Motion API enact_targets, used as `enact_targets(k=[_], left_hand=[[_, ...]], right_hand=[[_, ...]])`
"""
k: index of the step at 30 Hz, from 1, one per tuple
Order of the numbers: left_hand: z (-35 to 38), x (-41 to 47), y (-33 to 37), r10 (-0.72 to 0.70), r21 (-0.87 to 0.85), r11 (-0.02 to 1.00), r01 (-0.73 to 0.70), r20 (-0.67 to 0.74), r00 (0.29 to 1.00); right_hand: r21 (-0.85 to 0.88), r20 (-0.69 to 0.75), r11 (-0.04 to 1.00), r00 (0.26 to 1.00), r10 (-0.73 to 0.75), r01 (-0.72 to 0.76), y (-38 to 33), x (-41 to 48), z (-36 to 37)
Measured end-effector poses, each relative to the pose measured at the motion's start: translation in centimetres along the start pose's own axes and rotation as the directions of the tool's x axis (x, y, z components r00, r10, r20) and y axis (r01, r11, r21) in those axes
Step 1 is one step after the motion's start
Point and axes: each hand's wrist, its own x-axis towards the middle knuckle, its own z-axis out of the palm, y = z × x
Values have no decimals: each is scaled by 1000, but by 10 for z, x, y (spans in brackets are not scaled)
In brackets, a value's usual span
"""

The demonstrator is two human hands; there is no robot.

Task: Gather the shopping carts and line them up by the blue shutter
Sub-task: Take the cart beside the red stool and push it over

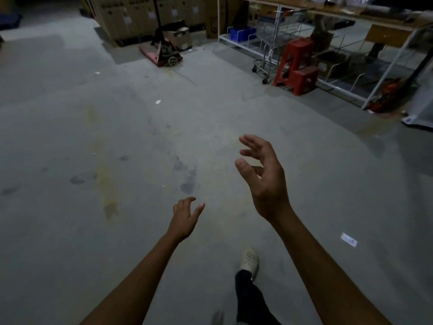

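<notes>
Head view. A wide stretch of bare concrete floor (140, 141) lies between the person and the far edge of the room, bounded at top left by a row of stacked cardboard boxes (140, 15) and at top right by a white-framed shelf rack (372, 95).

One pallet jack (164, 55) stands in front of the boxes. One shopping cart (269, 55) stands against the rack's front edge, well apart from both hands and just beside a red step stool (296, 64) on its right. One blue bin (241, 34) sits on the rack's lowest shelf.

The left hand (186, 216) and the right hand (264, 177) are both held out over the floor. Each has its fingers spread and loosely bent, and neither holds or touches anything. The right hand is farther forward.

One white shoe (250, 260) is planted on the floor below the hands. Three paper scraps lie scattered on the concrete.
</notes>
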Motion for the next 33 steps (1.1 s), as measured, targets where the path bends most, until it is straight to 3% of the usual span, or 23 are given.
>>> enact_targets(k=[3,7,15,18,23,28,33], left_hand=[[3,88,24,-10,-14,1000,10,-28,1000],[-19,205,95,93,-73,992,-104,-137,986],[-111,372,247,347,-236,851,-470,-421,838],[-137,427,271,400,-230,793,-564,-501,767],[-149,545,260,428,-216,754,-621,-555,713],[-146,725,208,340,-248,828,-503,-490,803],[-135,878,155,179,-237,937,-256,-304,936]], right_hand=[[-6,-28,1000,999,21,-21,50,78,-4],[-50,-68,991,990,123,-127,131,187,-9],[-229,12,912,936,351,-339,294,359,-10],[-257,30,878,905,425,-403,348,412,-5],[-283,17,842,875,484,-460,430,502,26],[-240,11,878,903,429,-414,471,654,79],[-143,-19,950,960,278,-278,439,809,110]])
